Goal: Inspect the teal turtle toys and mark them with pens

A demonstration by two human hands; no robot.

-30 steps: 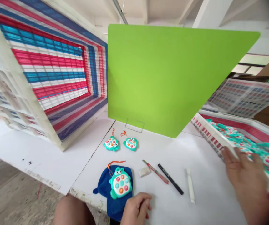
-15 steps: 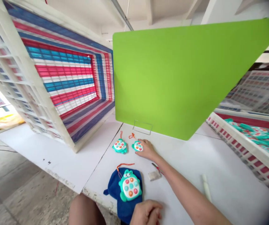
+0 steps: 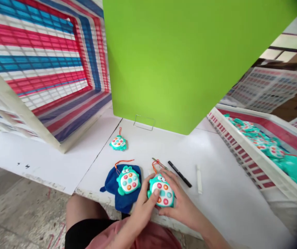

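Both hands hold one teal frog-shaped toy [image 3: 162, 192] with coloured buttons and an orange cord, near the table's front edge. My left hand [image 3: 145, 204] grips its left side, thumb on the white face. My right hand [image 3: 177, 202] cups its right side. A second frog toy [image 3: 127, 180] lies on a folded blue cloth [image 3: 117, 199] just left of my hands. A third, smaller-looking frog toy [image 3: 118, 142] lies farther back on the white table [image 3: 223, 193].
A black pen [image 3: 179, 173] and a white stick [image 3: 198, 174] lie right of my hands. A white crate [image 3: 244, 155] full of teal toys stands at the right. A green board [image 3: 174, 62] stands behind, and a large striped-lined crate [image 3: 34, 69] lies tipped at the left.
My right hand picked up the right-hand frog toy from the back of the table and brought it to the front edge. My left hand rose from the table and joined it on the toy.
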